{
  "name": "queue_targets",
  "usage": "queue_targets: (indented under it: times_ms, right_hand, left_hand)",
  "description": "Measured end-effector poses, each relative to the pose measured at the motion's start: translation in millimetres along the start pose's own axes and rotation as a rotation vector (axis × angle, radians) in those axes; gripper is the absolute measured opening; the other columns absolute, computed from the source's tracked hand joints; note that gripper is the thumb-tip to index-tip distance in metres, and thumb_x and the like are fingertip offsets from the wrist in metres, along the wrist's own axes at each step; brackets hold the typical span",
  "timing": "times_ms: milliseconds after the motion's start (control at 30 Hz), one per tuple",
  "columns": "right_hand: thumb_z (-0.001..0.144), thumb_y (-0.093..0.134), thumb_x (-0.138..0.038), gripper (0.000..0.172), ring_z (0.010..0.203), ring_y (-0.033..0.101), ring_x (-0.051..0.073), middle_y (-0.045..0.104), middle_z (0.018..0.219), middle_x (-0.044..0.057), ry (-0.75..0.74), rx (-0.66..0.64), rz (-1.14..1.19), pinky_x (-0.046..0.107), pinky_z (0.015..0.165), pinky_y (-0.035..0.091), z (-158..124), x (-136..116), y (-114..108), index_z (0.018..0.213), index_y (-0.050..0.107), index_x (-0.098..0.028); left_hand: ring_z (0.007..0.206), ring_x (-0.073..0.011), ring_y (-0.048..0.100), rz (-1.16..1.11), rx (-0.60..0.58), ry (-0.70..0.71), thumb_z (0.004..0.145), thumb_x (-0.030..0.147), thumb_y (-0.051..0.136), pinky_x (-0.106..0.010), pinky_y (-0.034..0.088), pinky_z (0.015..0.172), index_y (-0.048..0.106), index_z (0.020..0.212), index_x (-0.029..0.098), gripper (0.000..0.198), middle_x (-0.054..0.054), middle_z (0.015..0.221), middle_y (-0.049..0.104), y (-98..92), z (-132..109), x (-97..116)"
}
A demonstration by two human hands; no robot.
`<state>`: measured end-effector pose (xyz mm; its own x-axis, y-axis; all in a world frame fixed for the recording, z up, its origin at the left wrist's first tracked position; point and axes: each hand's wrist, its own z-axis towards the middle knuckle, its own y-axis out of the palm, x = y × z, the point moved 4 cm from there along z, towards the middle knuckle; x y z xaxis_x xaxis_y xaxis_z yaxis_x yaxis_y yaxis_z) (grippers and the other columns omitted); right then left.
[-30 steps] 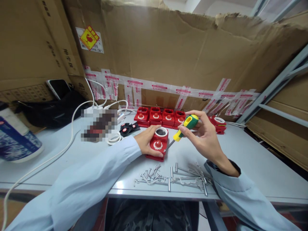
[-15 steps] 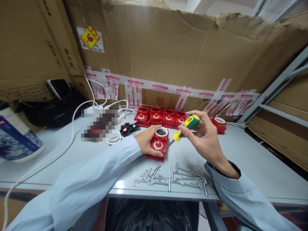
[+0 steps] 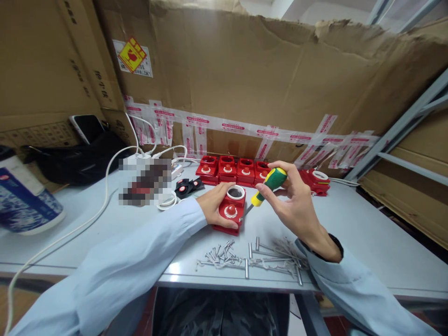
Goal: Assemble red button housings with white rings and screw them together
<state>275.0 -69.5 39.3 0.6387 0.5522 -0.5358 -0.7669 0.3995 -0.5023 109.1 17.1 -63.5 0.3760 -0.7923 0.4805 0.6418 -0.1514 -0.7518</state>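
A red plastic block (image 3: 231, 211) with a white ring and a round opening on top sits on the grey table (image 3: 364, 242). My left hand (image 3: 214, 205) grips its left side and holds it down. My right hand (image 3: 292, 198) is closed round the green and yellow handle of a screwdriver (image 3: 268, 185), whose tip rests on the block's right edge. Just in front of the block lies a heap of screws and long metal pins (image 3: 252, 256).
A row of similar red blocks (image 3: 235, 170) stands behind, with one more (image 3: 317, 180) to the right. Small black parts (image 3: 187, 185), white cables (image 3: 105, 186), a black bag (image 3: 77, 161), a phone (image 3: 86, 127) and a blue-patterned roll (image 3: 24, 200) lie left. Cardboard (image 3: 266, 79) walls the back.
My right hand with the screwdriver has shifted slightly left and turned a little on the block. The left hand and block stay put.
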Motion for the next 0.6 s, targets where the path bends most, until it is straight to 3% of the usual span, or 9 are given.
queue_targets:
  times_ms: [167,267,367,467,533,600]
  right_hand:
    - [0.077,0.062,-0.032,0.039,0.069,0.055,0.015,0.059,0.086,0.002,-0.159,0.001,-0.224,0.028,0.066,0.048,4.5,-11.0,8.0,0.111,0.047,-0.021]
    - [0.084,0.050,-0.030,0.043,0.088,0.055,0.020,0.058,0.105,0.008,-0.215,-0.148,-0.238,0.034,0.078,0.046,8.8,-23.2,9.8,0.124,0.040,-0.019]
    - [0.087,0.042,-0.022,0.043,0.085,0.057,0.016,0.060,0.101,0.005,-0.199,-0.312,-0.139,0.030,0.076,0.046,12.8,-32.3,8.7,0.129,0.035,-0.020]
    - [0.086,0.046,-0.024,0.035,0.066,0.057,0.011,0.062,0.087,0.001,-0.165,-0.336,-0.090,0.023,0.064,0.045,16.8,-34.4,8.6,0.120,0.042,-0.019]
    - [0.084,0.052,-0.030,0.027,0.057,0.054,0.010,0.061,0.077,-0.001,-0.159,-0.260,-0.138,0.022,0.057,0.043,19.0,-32.9,9.8,0.108,0.049,-0.019]
    - [0.082,0.055,-0.037,0.025,0.051,0.050,0.010,0.057,0.066,-0.003,-0.161,-0.175,-0.219,0.022,0.051,0.038,19.8,-31.4,11.9,0.097,0.052,-0.018]
  left_hand:
    - [0.118,-0.0324,0.043,-0.001,-0.010,0.021,0.049,0.061,0.074,-0.046,0.036,0.100,0.029,0.133,0.015,0.106,-0.017,0.128,0.042,0.0,1.2,1.2]
    - [0.119,-0.0335,0.042,-0.007,-0.032,0.002,0.049,0.061,0.074,-0.048,0.035,0.100,0.028,0.133,0.016,0.106,-0.017,0.130,0.041,0.3,0.7,1.1]
    - [0.125,-0.0365,0.035,-0.005,-0.028,-0.030,0.052,0.060,0.073,-0.053,0.030,0.102,0.024,0.136,0.018,0.105,-0.018,0.136,0.035,-6.4,-0.5,7.5]
    - [0.129,-0.0352,0.029,-0.040,0.035,0.039,0.061,0.055,0.071,-0.054,0.029,0.102,0.027,0.134,0.021,0.092,-0.015,0.139,0.032,-23.9,0.9,32.6]
    - [0.120,-0.0286,0.042,-0.109,0.122,0.159,0.069,0.046,0.068,-0.047,0.036,0.099,0.033,0.128,0.022,0.073,-0.012,0.129,0.043,-38.0,3.7,58.0]
    - [0.101,-0.0220,0.054,-0.127,0.230,0.187,0.070,0.038,0.069,-0.037,0.044,0.088,0.043,0.115,0.019,0.056,-0.009,0.111,0.054,-48.4,7.7,77.9]
